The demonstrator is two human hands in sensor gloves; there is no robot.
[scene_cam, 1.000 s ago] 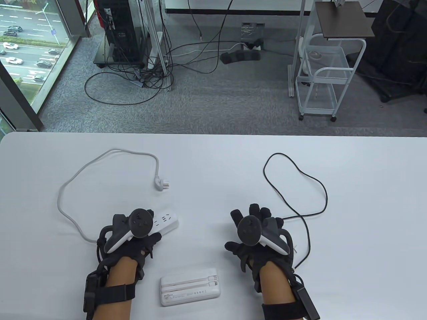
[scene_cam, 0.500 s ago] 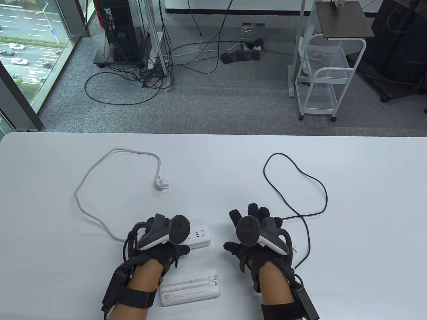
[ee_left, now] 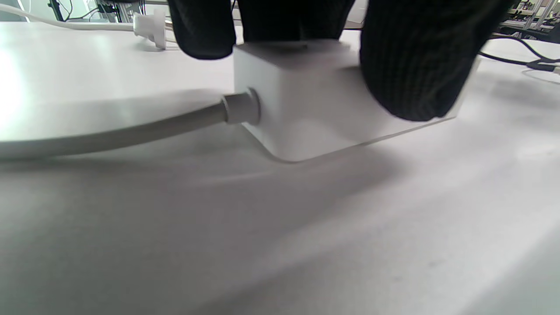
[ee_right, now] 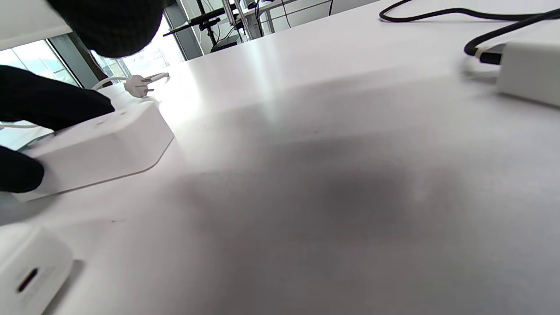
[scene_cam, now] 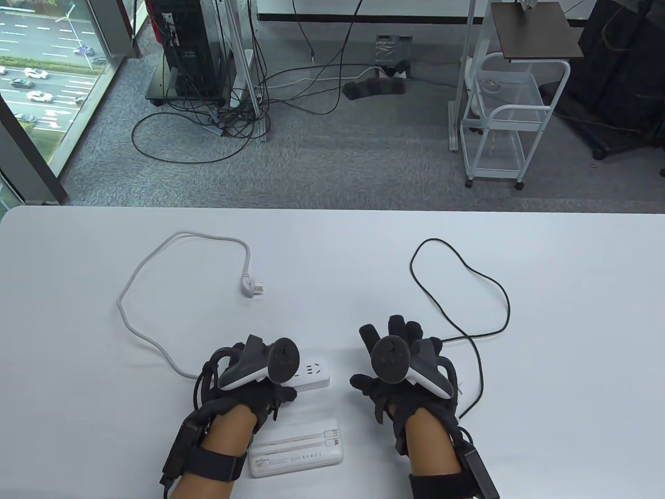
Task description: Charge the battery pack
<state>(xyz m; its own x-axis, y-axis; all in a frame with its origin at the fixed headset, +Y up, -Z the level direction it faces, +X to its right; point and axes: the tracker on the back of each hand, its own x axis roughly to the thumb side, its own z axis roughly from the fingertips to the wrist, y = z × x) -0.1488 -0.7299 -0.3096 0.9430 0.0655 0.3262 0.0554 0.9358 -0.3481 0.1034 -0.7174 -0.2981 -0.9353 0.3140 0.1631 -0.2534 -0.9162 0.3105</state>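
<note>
From above, over the white bench (scene_cam: 545,291), we find our left hand (scene_cam: 257,382) gripping the cord end of the white power strip (scene_cam: 311,373), whose socket end pokes out toward the right; the battery pack (scene_cam: 296,448) lies flat just nearer us, close to the strip but apart from it. Our right hand (scene_cam: 397,364) rests with fingers spread, holding nothing, beside the black cable (scene_cam: 457,296) that loops away across the bench. The strip's grey cord (scene_cam: 150,291) arcs off to its wall plug (scene_cam: 253,287), lying loose and unplugged. Step in hand, as we judge it: setting the strip in working reach. Best to park it flat with the sockets facing up and a gap left before the pack, so ports stay reachable. Left wrist view next: gloved fingers (ee_left: 407,61) wrap the strip's end over the top and down one side, and the near corner looks tipped slightly off the surface; we should lower that corner before letting go, and keep the cord from dragging the block askew. Right wrist view last: the strip sits at left with dark fingers (ee_right: 48,105) on it, a corner of the pack with its slot port (ee_right: 27,280) shows at lower left, and a white charger block (ee_right: 531,72) with the black cable plugged in lies at right. Likely that block goes into the strip; keep the free hand ready for it.
</note>
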